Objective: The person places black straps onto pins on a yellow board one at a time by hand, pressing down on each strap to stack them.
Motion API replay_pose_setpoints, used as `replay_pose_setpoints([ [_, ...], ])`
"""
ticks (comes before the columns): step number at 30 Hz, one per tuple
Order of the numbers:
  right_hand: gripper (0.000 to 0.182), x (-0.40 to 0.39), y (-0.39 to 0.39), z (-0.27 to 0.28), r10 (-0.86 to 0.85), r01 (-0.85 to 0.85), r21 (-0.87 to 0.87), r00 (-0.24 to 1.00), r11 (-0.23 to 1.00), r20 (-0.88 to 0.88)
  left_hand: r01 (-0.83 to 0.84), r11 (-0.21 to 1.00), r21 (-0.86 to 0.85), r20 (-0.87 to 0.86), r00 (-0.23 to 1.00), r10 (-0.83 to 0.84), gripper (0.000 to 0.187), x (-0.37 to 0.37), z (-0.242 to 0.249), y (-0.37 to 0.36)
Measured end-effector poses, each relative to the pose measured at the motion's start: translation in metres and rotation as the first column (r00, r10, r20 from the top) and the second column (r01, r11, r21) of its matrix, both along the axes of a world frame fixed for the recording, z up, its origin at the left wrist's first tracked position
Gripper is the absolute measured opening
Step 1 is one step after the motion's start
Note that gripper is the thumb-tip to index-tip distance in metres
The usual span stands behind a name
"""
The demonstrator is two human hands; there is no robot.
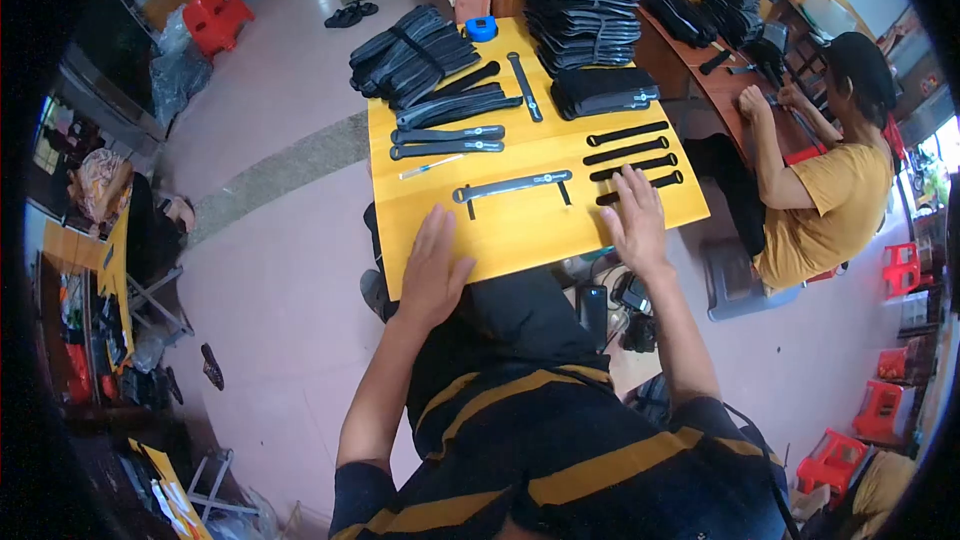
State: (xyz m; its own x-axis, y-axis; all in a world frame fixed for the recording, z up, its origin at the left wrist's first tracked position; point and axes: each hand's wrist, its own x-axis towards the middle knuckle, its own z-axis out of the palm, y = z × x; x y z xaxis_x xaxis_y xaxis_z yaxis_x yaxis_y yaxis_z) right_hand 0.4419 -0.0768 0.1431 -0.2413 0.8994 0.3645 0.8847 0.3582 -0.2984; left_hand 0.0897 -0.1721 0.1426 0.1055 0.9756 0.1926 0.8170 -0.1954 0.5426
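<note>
A grey strap [515,186] with a ring at one end is laid crosswise on the yellow tabletop [520,240], between the two hands. Two short black strips [471,208] [565,193] are seen beside its near edge, one toward each end; whether they are fastened to it cannot be told.

Nothing is seen pinched in either grip. The left hand [428,275] is held palm down at the near left part of the tabletop, its fingers extended close together and its thumb apart. The right hand [637,220] is likewise opened, with fingers spread over the lower of four short black straps [627,133]; whether they are touched cannot be made out.

The step in hand is judged to be a hands-off moment around the set-out strap. For it to be handled neatly, both ends would need to be pinched lightly, with the strips kept in line.

Farther left, two ringed straps [448,149] are placed side by side, with a pen [430,167] just below. Beyond them are set a bundle of black straps [410,55], a blue tape measure [481,29] and a tall banded stack [585,10]. At a separate table on the right, a co-worker [830,180] is seated.
</note>
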Motion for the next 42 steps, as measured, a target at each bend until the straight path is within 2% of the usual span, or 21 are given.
replay_pose_setpoints([
  [5, 0.065, 0.017, -0.026, -0.002, 0.012, -0.006, -0.131, 0.999, 0.991, 0.045, 0.054, 0.999, 0.003, 0.066, 0.996, -0.054, 0.066, 0.010, -0.003, -0.031],
  [8, 0.070, 0.013, -0.039, -0.001, 0.023, -0.015, -0.078, 0.994, 0.997, 0.105, 0.075, 0.997, 0.007, 0.041, 0.996, -0.075, 0.061, 0.017, -0.003, -0.035],
  [10, 0.072, 0.009, -0.043, 0.009, 0.025, -0.020, -0.063, 0.997, 0.998, 0.078, 0.087, 0.996, 0.034, 0.029, 0.996, -0.088, 0.059, 0.020, -0.005, -0.035],
  [12, 0.068, 0.007, -0.045, 0.012, 0.046, -0.037, -0.055, 0.986, 0.998, 0.159, 0.097, 0.993, 0.061, 0.015, 0.995, -0.098, 0.057, 0.021, -0.006, -0.034],
  [13, 0.058, 0.003, -0.047, 0.011, 0.044, -0.047, 0.017, 0.989, 0.999, 0.138, 0.103, 0.992, 0.070, 0.034, 0.994, -0.106, 0.056, 0.022, -0.006, -0.034],
  [14, 0.058, 0.005, -0.047, 0.008, 0.050, -0.052, 0.014, 0.988, 0.999, 0.143, 0.104, 0.991, 0.078, 0.053, 0.993, -0.109, 0.055, 0.023, -0.005, -0.034],
  [16, 0.043, 0.005, -0.048, 0.004, 0.086, -0.083, -0.041, 0.994, 0.996, 0.075, 0.108, 0.991, 0.079, 0.071, 0.991, -0.114, 0.055, 0.026, -0.001, -0.033],
  [17, 0.027, 0.004, -0.051, 0.002, 0.101, -0.105, 0.047, 0.992, 0.993, 0.082, 0.119, 0.989, 0.083, 0.083, 0.989, -0.126, 0.055, 0.028, 0.001, -0.033],
  [22, 0.015, -0.014, -0.057, 0.012, 0.136, -0.133, 0.092, 0.990, 0.987, -0.026, 0.121, 0.991, 0.062, 0.149, 0.980, -0.129, 0.054, 0.044, 0.009, -0.031],
  [25, 0.013, -0.033, -0.065, 0.040, 0.157, -0.142, 0.118, 0.980, 0.983, -0.125, 0.133, 0.990, 0.050, 0.332, 0.933, -0.142, 0.055, 0.058, 0.020, -0.028],
  [26, 0.013, -0.043, -0.070, 0.056, 0.099, -0.117, -0.008, 0.874, 0.993, -0.476, 0.126, 0.991, 0.043, 0.332, 0.934, -0.133, 0.055, 0.061, 0.020, -0.025],
  [27, 0.013, -0.052, -0.073, 0.069, -0.015, -0.134, -0.136, 0.656, 0.982, -0.754, 0.133, 0.991, 0.001, 0.429, 0.895, -0.121, 0.055, 0.063, 0.020, -0.023],
  [28, 0.013, -0.062, -0.073, 0.077, -0.014, -0.140, -0.140, 0.655, 0.980, -0.755, 0.146, 0.989, -0.038, 0.521, 0.847, -0.105, 0.054, 0.065, 0.018, -0.022],
  [30, 0.018, -0.077, -0.067, 0.087, -0.062, -0.188, -0.121, 0.293, 0.975, -0.954, 0.129, 0.989, -0.072, 0.596, 0.801, -0.061, 0.052, 0.067, 0.013, -0.023],
  [32, 0.016, -0.082, -0.057, 0.082, -0.071, -0.196, -0.123, 0.252, 0.973, -0.965, 0.168, 0.949, -0.266, 0.669, 0.741, 0.056, 0.039, 0.062, 0.012, -0.022],
  [33, 0.015, -0.085, -0.052, 0.078, -0.097, -0.225, -0.137, 0.180, 0.965, -0.979, 0.161, 0.949, -0.272, 0.667, 0.742, 0.065, 0.039, 0.059, 0.011, -0.020],
  [35, 0.014, -0.090, -0.048, 0.069, -0.134, -0.272, -0.152, 0.084, 0.950, -0.987, 0.183, 0.895, -0.408, 0.836, 0.468, 0.285, 0.022, 0.049, 0.006, -0.017],
  [36, 0.014, -0.092, -0.046, 0.067, -0.141, -0.280, -0.158, 0.082, 0.947, -0.987, 0.175, 0.893, -0.415, 0.833, 0.469, 0.295, 0.022, 0.043, 0.006, -0.015],
  [38, 0.011, -0.097, -0.044, 0.062, -0.211, -0.264, -0.230, 0.100, 0.937, -0.972, 0.155, 0.896, -0.415, 0.862, 0.383, 0.333, 0.014, 0.033, 0.008, -0.012],
  [40, 0.010, -0.096, -0.038, 0.049, -0.218, -0.283, -0.239, 0.101, 0.929, -0.971, 0.118, 0.878, -0.464, 0.841, 0.368, 0.396, 0.014, 0.028, 0.018, -0.007],
  [42, 0.009, -0.095, -0.032, 0.041, -0.225, -0.300, -0.246, 0.102, 0.922, -0.969, 0.050, 0.862, -0.505, 0.771, 0.475, 0.424, 0.016, 0.020, 0.021, 0.000],
])
